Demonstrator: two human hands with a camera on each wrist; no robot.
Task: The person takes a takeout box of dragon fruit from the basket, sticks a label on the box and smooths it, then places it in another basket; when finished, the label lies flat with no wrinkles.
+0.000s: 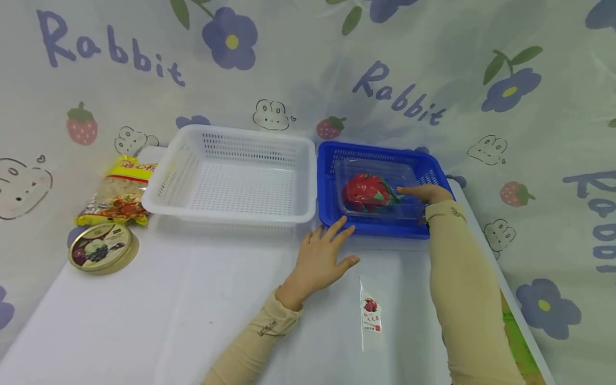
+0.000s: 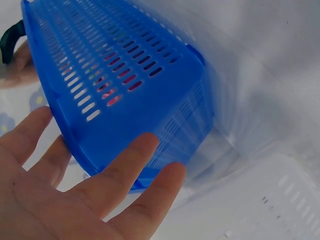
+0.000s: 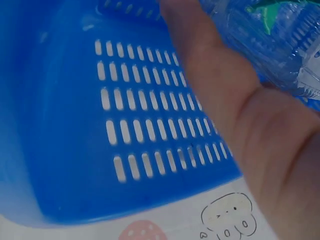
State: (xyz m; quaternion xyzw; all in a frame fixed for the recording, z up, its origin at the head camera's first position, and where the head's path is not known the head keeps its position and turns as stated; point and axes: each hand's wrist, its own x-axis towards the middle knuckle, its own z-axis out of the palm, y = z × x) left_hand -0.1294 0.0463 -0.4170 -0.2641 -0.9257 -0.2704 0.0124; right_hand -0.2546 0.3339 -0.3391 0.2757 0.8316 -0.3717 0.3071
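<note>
A blue slotted basket (image 1: 375,230) stands at the right of the table. Inside lies a clear plastic box (image 1: 401,171) with a glossy red dragon fruit (image 1: 364,191) in it. My right hand (image 1: 430,193) reaches into the basket's right end, one straight finger lying over the box; its other fingers are mostly hidden. That finger (image 3: 235,90) shows beside the box in the right wrist view. My left hand (image 1: 321,258) is spread at the basket's front left corner, its fingertips by the rim. The left wrist view shows those fingers (image 2: 135,170) splayed beside the basket's wall, gripping nothing.
A white slotted basket (image 1: 228,218) stands left of the blue one. Beyond it are a yellow-labelled food bag (image 1: 120,192) and a round gold tin (image 1: 103,248). A clear strip with a dragon fruit label (image 1: 371,315) lies in front. Something green (image 1: 520,342) shows by my right sleeve.
</note>
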